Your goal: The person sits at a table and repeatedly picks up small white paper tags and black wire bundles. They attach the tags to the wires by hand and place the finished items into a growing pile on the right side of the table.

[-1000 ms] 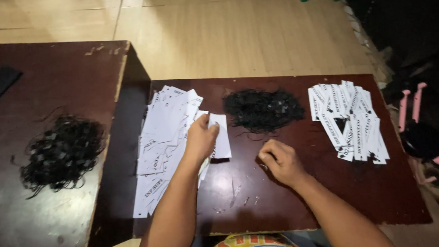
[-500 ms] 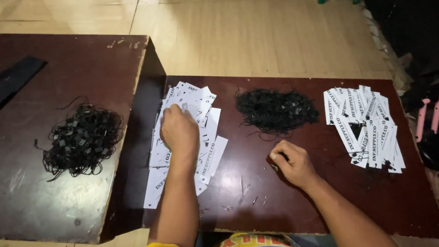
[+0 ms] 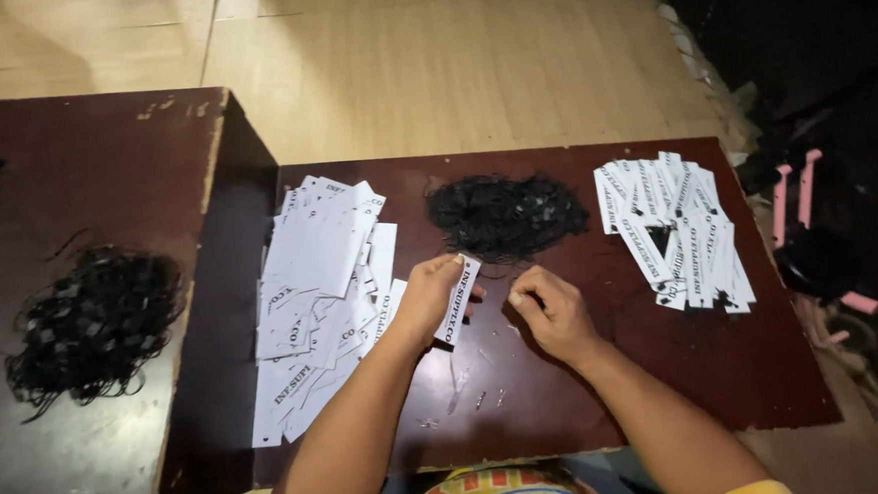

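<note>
Two dark wooden tables sit side by side here, the nearer one (image 3: 666, 365) lower and glossy, the taller one (image 3: 76, 196) off to the left with a tangle of black string (image 3: 92, 320) on it. On the low table there's a big messy spread of white paper tags (image 3: 317, 304) at the left, a second batch of tags (image 3: 673, 230) at the right, and a black string pile (image 3: 502, 214) between them at the far edge. Left hand (image 3: 427, 298) is curled around one tag (image 3: 459, 301), a narrow white strip with black print, tilted and held just above the tabletop near the middle. Right hand (image 3: 553, 311) is just beside it, fingertips pinched together; can't tell if it's got anything, maybe a thread too thin to see.
</note>
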